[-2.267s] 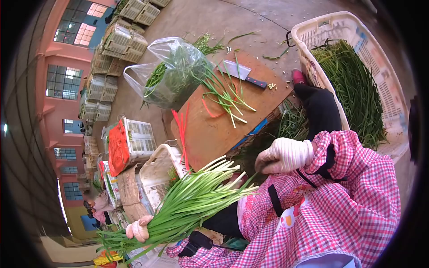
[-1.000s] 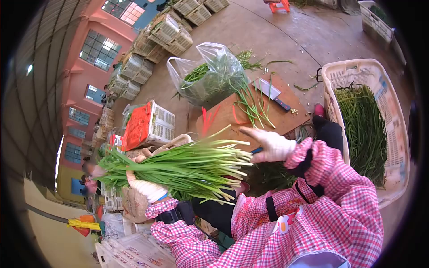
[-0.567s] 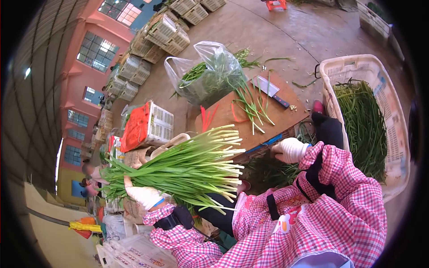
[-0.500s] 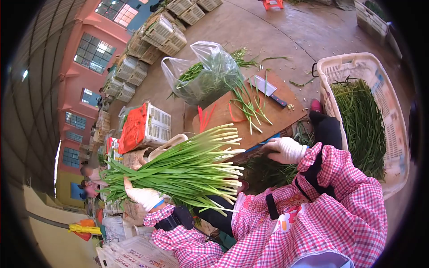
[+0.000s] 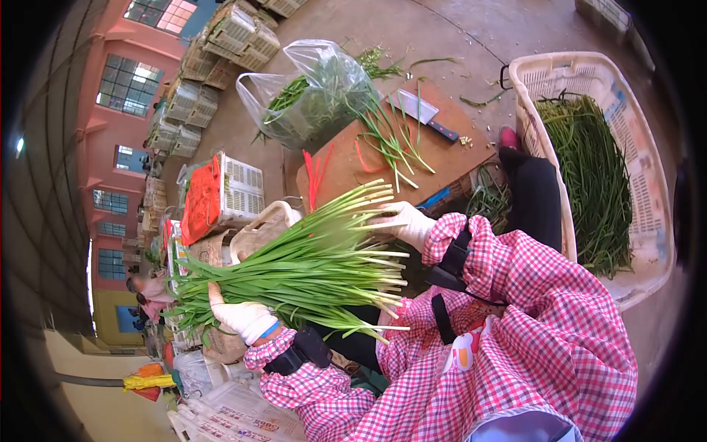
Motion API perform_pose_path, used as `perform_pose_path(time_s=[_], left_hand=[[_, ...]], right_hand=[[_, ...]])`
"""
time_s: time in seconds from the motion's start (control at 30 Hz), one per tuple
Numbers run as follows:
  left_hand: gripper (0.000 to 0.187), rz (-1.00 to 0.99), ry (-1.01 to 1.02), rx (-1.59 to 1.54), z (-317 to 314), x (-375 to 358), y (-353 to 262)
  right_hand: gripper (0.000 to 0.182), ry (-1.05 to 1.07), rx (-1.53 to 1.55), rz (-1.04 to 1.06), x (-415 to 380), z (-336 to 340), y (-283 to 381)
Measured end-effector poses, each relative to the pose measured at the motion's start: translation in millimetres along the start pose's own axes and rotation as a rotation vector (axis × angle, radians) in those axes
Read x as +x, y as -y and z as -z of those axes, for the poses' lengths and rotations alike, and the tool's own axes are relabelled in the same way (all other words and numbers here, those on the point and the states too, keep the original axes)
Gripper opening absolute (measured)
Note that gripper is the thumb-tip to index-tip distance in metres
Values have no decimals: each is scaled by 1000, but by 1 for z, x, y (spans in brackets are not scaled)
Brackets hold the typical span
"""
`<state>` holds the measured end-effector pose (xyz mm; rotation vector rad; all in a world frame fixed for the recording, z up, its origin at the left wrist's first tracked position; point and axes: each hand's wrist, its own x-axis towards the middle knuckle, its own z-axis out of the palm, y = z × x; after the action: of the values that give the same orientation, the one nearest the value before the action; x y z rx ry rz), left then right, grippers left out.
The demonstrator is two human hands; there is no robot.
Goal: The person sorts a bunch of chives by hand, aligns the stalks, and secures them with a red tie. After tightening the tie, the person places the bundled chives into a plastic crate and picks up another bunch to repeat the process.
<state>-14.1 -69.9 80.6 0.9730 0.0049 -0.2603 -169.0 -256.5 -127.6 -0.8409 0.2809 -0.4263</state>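
My left hand (image 5: pixel 241 315), wrapped in white tape, holds a large bunch of green stalks (image 5: pixel 294 272) from below, thumb over the leaves. The pale stalk ends point right. At their upper right side is my right hand (image 5: pixel 401 221), also taped, its fingers at the white ends and partly hidden. Beyond the bunch, a cleaver (image 5: pixel 417 107) with a dark handle lies on a brown board (image 5: pixel 442 173), beside some loose stalks (image 5: pixel 390 140) and red strips (image 5: pixel 317 177).
A clear plastic bag of greens (image 5: pixel 317 110) sits behind the board. On the right stands a large white basket (image 5: pixel 523 110) filled with greens (image 5: pixel 585 177). A white crate (image 5: pixel 243 188) with red cloth is at left, near stacked crates (image 5: pixel 239 37). Other people are far left.
My right hand has moved left and up from beside the board to the white stalk ends. The view has shifted, so the board and baskets appear higher. My left hand still holds the bunch.
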Motion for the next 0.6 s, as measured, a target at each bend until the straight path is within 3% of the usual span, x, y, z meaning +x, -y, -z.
perform_pose_path(time_s=[0.1, 0.23, 0.3, 0.37, 0.5, 0.6], left_hand=[[35, 19, -66, 28, 2, 1, 3], [36, 17, -128, 55, 11, 9, 9], [37, -62, -159, 37, 28, 24, 4], [41, -111, -111, 91, 52, 37, -2], [43, -146, -241, 166, 85, 61, -7], [41, -243, -399, 167, 64, 46, 1]], right_hand=[[21, -373, 158, -25, 5, -8, -9], [30, -603, 390, 55, 2, 6, -5], [34, -728, 377, 109, -4, 45, -9], [28, -732, 343, 157, -18, 87, -8], [27, -751, 268, 58, -59, 123, 18], [17, -665, 42, 80, -80, 120, 44]])
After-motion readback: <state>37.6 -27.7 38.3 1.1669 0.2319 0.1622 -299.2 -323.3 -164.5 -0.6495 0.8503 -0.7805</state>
